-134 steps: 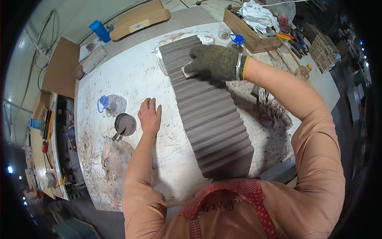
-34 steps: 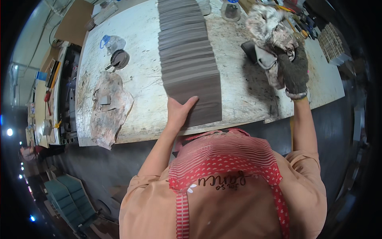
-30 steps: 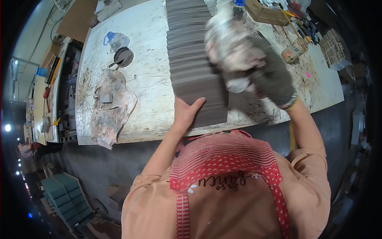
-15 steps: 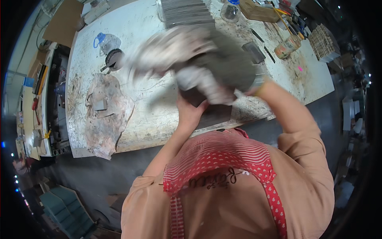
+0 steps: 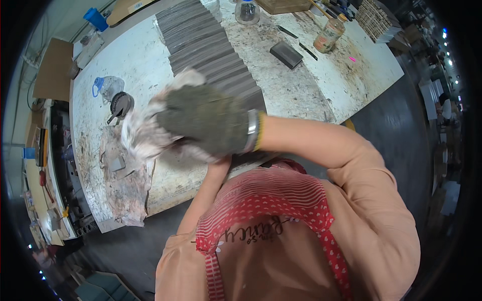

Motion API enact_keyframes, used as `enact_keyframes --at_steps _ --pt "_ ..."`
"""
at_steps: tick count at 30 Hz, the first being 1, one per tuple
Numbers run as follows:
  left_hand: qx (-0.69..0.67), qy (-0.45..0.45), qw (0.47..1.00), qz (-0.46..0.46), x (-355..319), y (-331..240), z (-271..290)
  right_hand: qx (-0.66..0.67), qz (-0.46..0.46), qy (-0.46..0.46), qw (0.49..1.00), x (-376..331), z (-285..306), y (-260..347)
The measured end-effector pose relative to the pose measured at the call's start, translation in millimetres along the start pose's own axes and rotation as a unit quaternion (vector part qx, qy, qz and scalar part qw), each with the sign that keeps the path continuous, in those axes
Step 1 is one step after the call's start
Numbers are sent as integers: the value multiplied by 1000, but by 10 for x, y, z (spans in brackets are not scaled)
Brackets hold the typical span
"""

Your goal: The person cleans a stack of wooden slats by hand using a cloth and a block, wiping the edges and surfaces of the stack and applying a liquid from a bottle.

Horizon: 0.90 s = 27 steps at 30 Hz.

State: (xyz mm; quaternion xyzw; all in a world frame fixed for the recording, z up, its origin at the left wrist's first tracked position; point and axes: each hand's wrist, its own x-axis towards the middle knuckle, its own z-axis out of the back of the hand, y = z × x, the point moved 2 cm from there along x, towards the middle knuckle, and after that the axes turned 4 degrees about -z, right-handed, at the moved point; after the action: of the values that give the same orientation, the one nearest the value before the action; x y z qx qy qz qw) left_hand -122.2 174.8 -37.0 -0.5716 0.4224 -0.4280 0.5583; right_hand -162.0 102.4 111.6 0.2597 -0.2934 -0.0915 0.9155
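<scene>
Wiping a ridged grey panel (image 5: 211,50) with a rag (image 5: 143,133) on a stained white surface (image 5: 140,55).

Largest to smallest: one surface, bearing one long panel of many grey slats running from the far edge toward the body; one crumpled dirty cloth (image 5: 123,185) draped over the near left edge; one pale rag, blurred, bunched in the gloved right hand (image 5: 208,125), grip closed tight around it, just above the panel's near end. Left hand mostly hidden beneath the right arm, apparently pressed at the panel's near end; cannot tell its grip. Best done, probably, with strokes along the ridges, bracing the panel against sliding. Smaller: one dark flat block (image 5: 286,54), one glass jar (image 5: 329,35), one clear container (image 5: 247,11), one round black disc tool (image 5: 120,104), one blue cup (image 5: 95,19).
</scene>
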Motion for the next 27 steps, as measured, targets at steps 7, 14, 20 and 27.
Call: enact_keyframes --at_steps 7,14,20,27 --pt "83 -112 990 16 -54 -449 8 -311 -195 65 928 -920 1657 -909" --pt "192 -85 971 -117 125 -647 327 -71 -116 -48 990 -371 1388 -343" --pt "39 -33 999 0 211 -759 228 -261 -92 98 956 -104 604 -343" --pt "476 31 830 -288 130 296 330 10 -50 13 999 584 -354 -82"
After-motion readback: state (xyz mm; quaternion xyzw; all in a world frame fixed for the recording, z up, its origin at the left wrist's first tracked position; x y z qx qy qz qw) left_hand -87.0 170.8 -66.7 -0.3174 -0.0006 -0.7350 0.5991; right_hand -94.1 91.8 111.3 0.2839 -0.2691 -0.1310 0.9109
